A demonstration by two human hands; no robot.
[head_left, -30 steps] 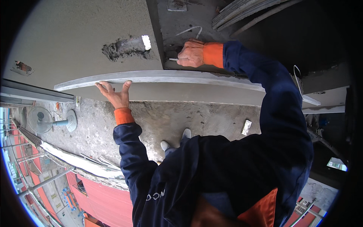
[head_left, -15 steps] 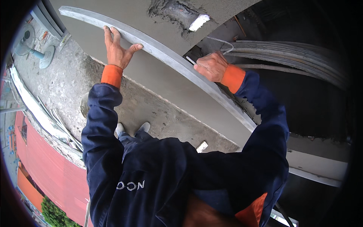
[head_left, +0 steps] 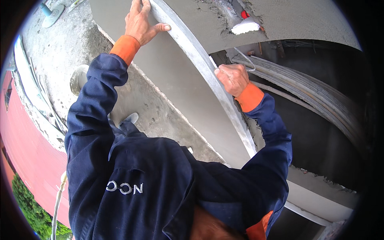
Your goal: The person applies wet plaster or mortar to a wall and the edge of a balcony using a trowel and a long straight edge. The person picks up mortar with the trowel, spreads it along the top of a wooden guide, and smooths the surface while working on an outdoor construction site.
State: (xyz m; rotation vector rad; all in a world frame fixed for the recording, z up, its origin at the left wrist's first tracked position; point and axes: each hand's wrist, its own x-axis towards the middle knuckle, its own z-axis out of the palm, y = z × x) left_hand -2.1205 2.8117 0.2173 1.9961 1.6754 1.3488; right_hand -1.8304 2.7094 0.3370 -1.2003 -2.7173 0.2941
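Note:
A long pale metal straightedge (head_left: 195, 52) runs slantwise along the edge of a smooth grey plastered wall (head_left: 176, 80). My left hand (head_left: 141, 25) rests against its upper part, fingers stretched and thumb apart, with the thumb tip touching the bar's edge. Farther down the bar, on its right side, my right hand (head_left: 233, 79) is closed around a thin bent metal rod (head_left: 247, 59). One end of the rod loops out behind the fist, and a whitish tip shows beside the bar. The fingers hide the rod's middle.
Rough plaster surrounds a hollow with a white chunk (head_left: 245, 26). Long curved pipes (head_left: 296, 76) lie in the dark space at right. Below left are a concrete floor (head_left: 60, 48), a round bucket-like container (head_left: 79, 79), a grey stand base (head_left: 53, 16) and a red corrugated roof (head_left: 34, 160).
My view has shifted and turned, so the straightedge looks steeper. In the picture, my left hand sits higher and my right hand slightly lower. Both stay at the bar.

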